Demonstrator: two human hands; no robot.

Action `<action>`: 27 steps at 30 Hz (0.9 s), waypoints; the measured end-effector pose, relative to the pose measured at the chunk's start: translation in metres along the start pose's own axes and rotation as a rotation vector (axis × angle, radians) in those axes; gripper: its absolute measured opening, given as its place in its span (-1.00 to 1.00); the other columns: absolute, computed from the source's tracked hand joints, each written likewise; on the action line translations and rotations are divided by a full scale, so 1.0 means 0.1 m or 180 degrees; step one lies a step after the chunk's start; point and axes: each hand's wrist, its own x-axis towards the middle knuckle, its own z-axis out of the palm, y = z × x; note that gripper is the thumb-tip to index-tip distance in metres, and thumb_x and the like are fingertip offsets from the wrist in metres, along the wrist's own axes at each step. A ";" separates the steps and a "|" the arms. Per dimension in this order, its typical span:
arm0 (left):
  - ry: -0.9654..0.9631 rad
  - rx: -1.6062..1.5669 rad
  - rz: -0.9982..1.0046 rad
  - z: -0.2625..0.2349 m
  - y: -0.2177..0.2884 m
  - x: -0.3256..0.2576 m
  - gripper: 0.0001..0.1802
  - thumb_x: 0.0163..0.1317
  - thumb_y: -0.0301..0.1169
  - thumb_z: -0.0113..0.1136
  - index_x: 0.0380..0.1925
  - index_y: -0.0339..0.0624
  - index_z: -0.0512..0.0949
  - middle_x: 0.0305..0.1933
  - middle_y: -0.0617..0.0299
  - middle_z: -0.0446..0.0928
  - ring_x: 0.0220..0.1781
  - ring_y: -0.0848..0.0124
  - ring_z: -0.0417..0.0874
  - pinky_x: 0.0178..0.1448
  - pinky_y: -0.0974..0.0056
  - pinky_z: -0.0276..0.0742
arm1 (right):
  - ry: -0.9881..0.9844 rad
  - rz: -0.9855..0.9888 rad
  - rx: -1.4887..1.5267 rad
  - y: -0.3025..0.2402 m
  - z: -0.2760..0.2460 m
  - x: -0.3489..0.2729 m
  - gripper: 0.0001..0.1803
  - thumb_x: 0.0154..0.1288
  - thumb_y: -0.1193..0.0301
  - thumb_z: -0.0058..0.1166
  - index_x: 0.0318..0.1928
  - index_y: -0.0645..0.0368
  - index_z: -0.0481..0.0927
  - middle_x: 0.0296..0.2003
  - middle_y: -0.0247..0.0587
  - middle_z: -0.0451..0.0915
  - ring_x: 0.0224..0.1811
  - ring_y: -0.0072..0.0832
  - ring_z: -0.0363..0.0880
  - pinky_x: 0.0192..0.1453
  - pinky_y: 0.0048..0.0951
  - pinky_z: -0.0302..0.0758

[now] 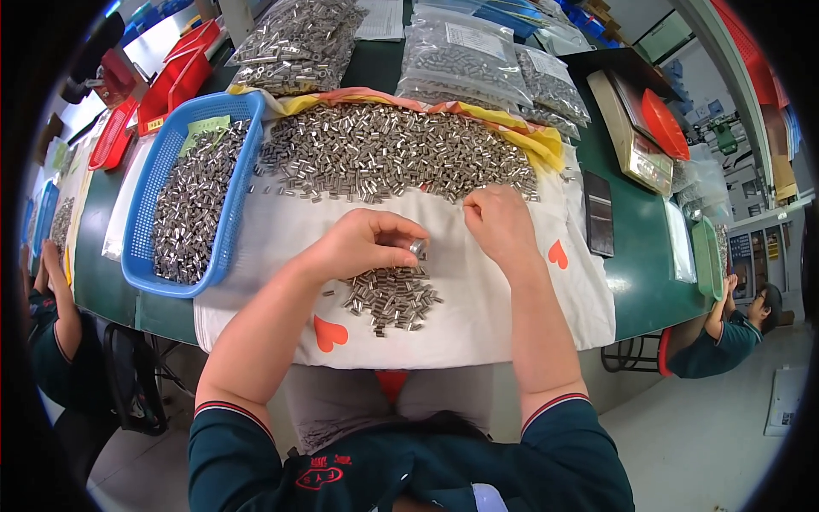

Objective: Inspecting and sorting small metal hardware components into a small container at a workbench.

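My left hand (368, 241) is closed over the white cloth (469, 303). Small shiny metal cylinders (417, 247) show between its thumb and fingers. Just below it lies a small heap of the same metal cylinders (392, 300). Farther away, a wide bank of metal cylinders (367, 154) stretches across the cloth. At the near right edge of that bank is my right hand (502, 224), its fingers curled together and pointing down. Whatever its fingertips hold, if anything, is hidden.
A blue perforated basket (223, 250) of metal cylinders stands at the left. Bulging clear bags of metal parts (465, 64) line the back, beside red bins (175, 77). A dark flat device (599, 213) lies right of the cloth. Other people (725, 333) sit at both sides.
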 end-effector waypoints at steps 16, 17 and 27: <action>0.0529 -0.0789 0.0252 -0.04 -0.12 0.05 -0.64 0.03 -0.54 0.23 -0.12 -0.32 0.48 -0.29 0.27 0.53 -0.28 0.58 0.53 -0.20 0.49 0.48 | -0.0546 0.0398 0.2579 -0.49 -0.08 -0.08 -0.92 -0.01 0.58 0.11 -0.42 0.25 0.57 -0.45 -0.32 0.57 -0.42 -0.60 0.49 -0.32 -0.59 0.39; 0.0585 -0.0764 0.0245 -0.04 -0.12 0.05 -0.64 0.03 -0.54 0.23 -0.12 -0.32 0.48 -0.29 0.27 0.53 -0.28 0.58 0.53 -0.20 0.49 0.48 | -0.0381 0.0211 0.2330 -0.50 -0.08 -0.10 -0.92 -0.03 0.58 0.12 -0.43 0.25 0.56 -0.47 -0.31 0.56 -0.43 -0.58 0.50 -0.33 -0.58 0.39; 0.0685 -0.0103 0.0266 -0.02 -0.08 0.02 -0.65 -0.03 -0.50 0.30 -0.16 -0.26 0.54 -0.29 0.24 0.58 -0.29 0.58 0.54 -0.18 0.47 0.48 | -0.0253 -0.0132 0.2003 -0.50 -0.15 -0.12 -0.90 -0.09 0.58 0.16 -0.48 0.24 0.54 -0.50 -0.28 0.55 -0.45 -0.54 0.51 -0.34 -0.54 0.42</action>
